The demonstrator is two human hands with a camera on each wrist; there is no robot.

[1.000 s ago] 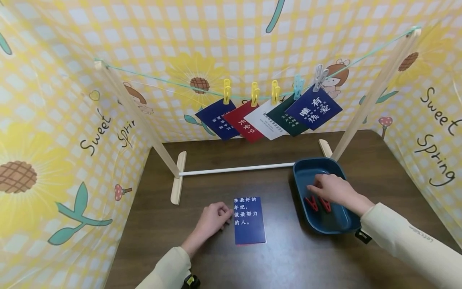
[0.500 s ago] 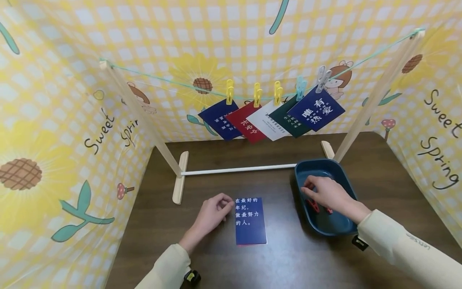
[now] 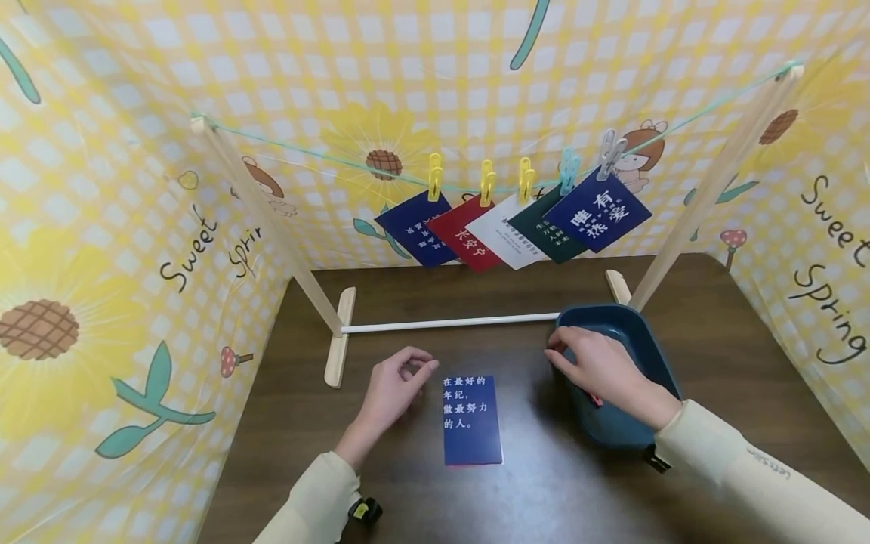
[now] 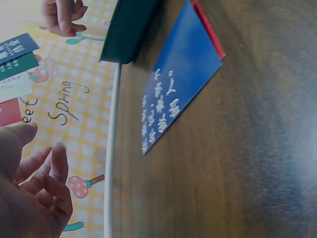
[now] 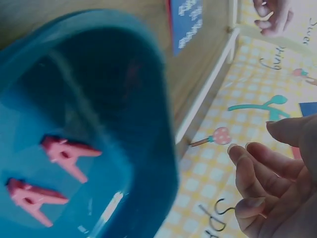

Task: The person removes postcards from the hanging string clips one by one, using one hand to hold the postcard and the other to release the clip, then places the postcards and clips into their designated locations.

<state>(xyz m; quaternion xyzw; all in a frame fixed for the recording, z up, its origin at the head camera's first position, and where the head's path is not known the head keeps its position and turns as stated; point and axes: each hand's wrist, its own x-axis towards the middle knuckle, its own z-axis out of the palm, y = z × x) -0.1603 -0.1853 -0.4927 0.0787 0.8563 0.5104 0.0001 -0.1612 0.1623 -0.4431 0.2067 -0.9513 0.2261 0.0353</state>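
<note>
My left hand (image 3: 393, 387) hovers just left of a small stack of cards, its fingers loosely bent around nothing. A blue card (image 3: 472, 447) with white writing tops the stack; a red edge (image 4: 210, 30) shows beneath it. Over the left side of a dark blue plastic basin (image 3: 642, 332) is my right hand (image 3: 605, 370). In the right wrist view its thumb and fingertips are apart, with nothing between them. Two red clothespins lie in the basin, one nearer the end wall (image 5: 69, 154) and another clothespin (image 5: 35, 199) beside it; my hand mostly covers them in the head view.
Behind the hands stands a wooden frame with posts (image 3: 272, 227) and a white bottom rod (image 3: 451, 323). A green cord (image 3: 319, 155) sags between the posts. Several cards hang from it on clothespins, including a red card (image 3: 469, 234) and a white card (image 3: 506, 230).
My right hand has moved left and rises from inside the basin to above its left rim. The left hand has drawn slightly up and away from the card stack.
</note>
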